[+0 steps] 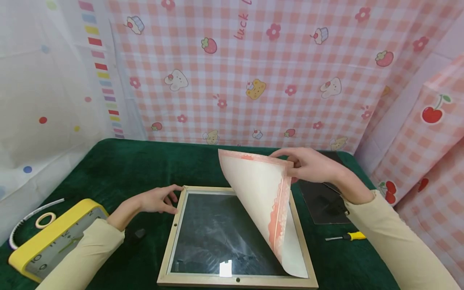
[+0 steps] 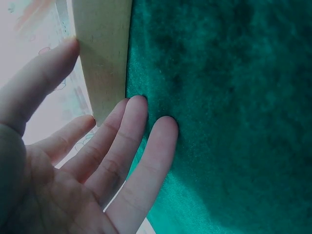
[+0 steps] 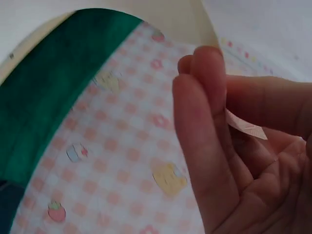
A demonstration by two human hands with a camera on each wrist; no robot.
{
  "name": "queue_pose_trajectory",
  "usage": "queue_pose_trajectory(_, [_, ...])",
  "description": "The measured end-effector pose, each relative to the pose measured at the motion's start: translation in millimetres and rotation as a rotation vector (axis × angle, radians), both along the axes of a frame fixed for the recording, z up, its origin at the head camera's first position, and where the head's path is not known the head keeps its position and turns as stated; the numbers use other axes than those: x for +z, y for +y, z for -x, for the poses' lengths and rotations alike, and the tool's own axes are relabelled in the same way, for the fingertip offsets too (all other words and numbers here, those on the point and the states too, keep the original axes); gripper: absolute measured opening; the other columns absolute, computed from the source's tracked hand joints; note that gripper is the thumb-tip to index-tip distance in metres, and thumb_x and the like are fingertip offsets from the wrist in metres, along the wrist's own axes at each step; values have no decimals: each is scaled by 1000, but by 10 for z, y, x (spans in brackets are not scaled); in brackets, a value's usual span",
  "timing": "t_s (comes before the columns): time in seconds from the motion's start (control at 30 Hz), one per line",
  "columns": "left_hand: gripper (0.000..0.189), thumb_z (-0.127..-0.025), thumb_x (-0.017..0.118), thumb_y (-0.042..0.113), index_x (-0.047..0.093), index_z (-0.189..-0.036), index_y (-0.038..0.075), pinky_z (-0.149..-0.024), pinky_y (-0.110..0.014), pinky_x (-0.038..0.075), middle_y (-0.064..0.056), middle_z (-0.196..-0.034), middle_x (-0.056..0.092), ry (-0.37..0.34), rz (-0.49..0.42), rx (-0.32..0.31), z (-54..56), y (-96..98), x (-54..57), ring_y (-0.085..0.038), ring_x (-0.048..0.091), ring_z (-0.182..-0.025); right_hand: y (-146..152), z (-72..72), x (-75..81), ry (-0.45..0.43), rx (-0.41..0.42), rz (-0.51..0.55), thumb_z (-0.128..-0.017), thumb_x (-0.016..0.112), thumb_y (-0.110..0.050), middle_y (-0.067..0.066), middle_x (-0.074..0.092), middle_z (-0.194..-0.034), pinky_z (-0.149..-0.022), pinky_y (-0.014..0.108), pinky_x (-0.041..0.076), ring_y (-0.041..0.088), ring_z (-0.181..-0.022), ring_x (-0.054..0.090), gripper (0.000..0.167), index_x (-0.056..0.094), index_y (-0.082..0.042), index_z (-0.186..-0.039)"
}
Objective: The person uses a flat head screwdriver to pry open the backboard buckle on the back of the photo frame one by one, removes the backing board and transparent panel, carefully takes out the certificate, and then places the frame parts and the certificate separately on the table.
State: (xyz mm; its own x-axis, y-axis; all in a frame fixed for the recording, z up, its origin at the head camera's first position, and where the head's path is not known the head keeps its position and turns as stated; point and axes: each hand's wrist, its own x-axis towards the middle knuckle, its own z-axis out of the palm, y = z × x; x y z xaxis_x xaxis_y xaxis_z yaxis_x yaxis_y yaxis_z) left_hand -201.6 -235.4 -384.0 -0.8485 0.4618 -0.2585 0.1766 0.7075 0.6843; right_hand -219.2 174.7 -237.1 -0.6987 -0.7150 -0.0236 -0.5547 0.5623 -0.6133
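A pale wooden picture frame (image 1: 203, 280) lies on the green cloth, with a glossy, streaked glass-like pane (image 1: 206, 229) inside it. My left hand (image 1: 156, 200) is at the frame's far left corner. In the left wrist view, the thumb tip meets the edge of the wooden bar (image 2: 103, 53) and the loosely extended fingers lie beside its end. My right hand (image 1: 311, 163) pinches the upper right corner of a cream paper sheet (image 1: 253, 181) with a pink patterned border. The sheet curls upward over the pane, its lower end lying inside the frame at the near right.
On the left stand a yellow clock (image 1: 58, 237), a pale ring (image 1: 45, 220), a white coiled cord (image 1: 25, 219) and a small black object (image 1: 139, 233). To the right, a black flat board (image 1: 320, 205) lies partly under my forearm, beyond a yellow-handled screwdriver (image 1: 353, 236).
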Motion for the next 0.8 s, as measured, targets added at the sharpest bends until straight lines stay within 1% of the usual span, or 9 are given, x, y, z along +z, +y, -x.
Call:
queue_pose_trajectory(0.13, [69,-79,67,25,30,-134,6,-60,-34,45,-14,-106,47,6,0,-4,-8,7,8,-21,53,-85,174,7,167,-17,-13,82,-89,46,0,11,60,-89,-61,32,50,19,-69,61,40,41,-4,-128])
queue_pose_trajectory(0.23, [68,-79,67,24,30,-134,6,-60,-33,44,-13,-106,47,6,3,4,-12,9,13,-21,53,-85,302,-1,279,-7,-9,155,-89,50,-2,17,57,-99,-62,34,50,22,-71,61,43,38,-2,-129])
queue_pose_trajectory(0.33, [68,-80,66,24,30,-134,6,-61,-34,44,-13,-106,47,7,4,3,-13,8,18,-21,53,-85,410,-12,375,25,-14,224,-88,52,-4,19,56,-99,-62,35,50,24,-72,61,44,37,-3,-130])
queue_pose_trajectory(0.4, [68,-79,67,24,30,-134,7,-61,-34,45,-13,-106,47,2,1,7,-14,8,22,-21,53,-85,466,-15,421,47,-24,282,-89,51,-3,17,57,-97,-62,36,50,25,-72,60,44,38,-5,-130])
queue_pose_trajectory(0.47, [68,-79,67,25,30,-134,7,-61,-35,45,-13,-106,47,1,-3,2,-12,4,21,-21,53,-84,505,-8,447,48,-41,357,-88,50,-1,15,59,-95,-62,35,50,26,-72,60,44,38,-6,-130])
queue_pose_trajectory(0.53, [68,-79,67,25,30,-133,7,-61,-34,45,-13,-106,47,3,-2,3,-9,-1,18,-21,53,-84,523,5,448,35,-72,452,-88,51,0,12,60,-93,-62,33,50,24,-71,61,46,38,-8,-131])
queue_pose_trajectory(0.6, [68,-79,67,25,30,-133,7,-61,-34,44,-12,-106,47,5,0,5,-8,-2,14,-21,53,-84,526,32,413,1,-94,585,-87,51,3,10,62,-89,-62,31,50,22,-70,61,46,40,-8,-130])
queue_pose_trajectory(0.73, [68,-79,67,24,30,-134,7,-61,-34,44,-12,-106,47,-1,1,10,-7,1,13,-21,53,-85,489,111,278,-46,-126,859,-84,51,9,9,62,-87,-59,28,50,18,-67,62,45,45,-8,-126])
queue_pose_trajectory(0.8, [69,-79,67,24,30,-134,7,-61,-34,44,-12,-106,47,-11,-3,10,-5,3,13,-21,53,-84,451,158,206,-42,-144,953,-84,50,10,9,63,-88,-59,27,50,17,-66,62,45,46,-7,-125])
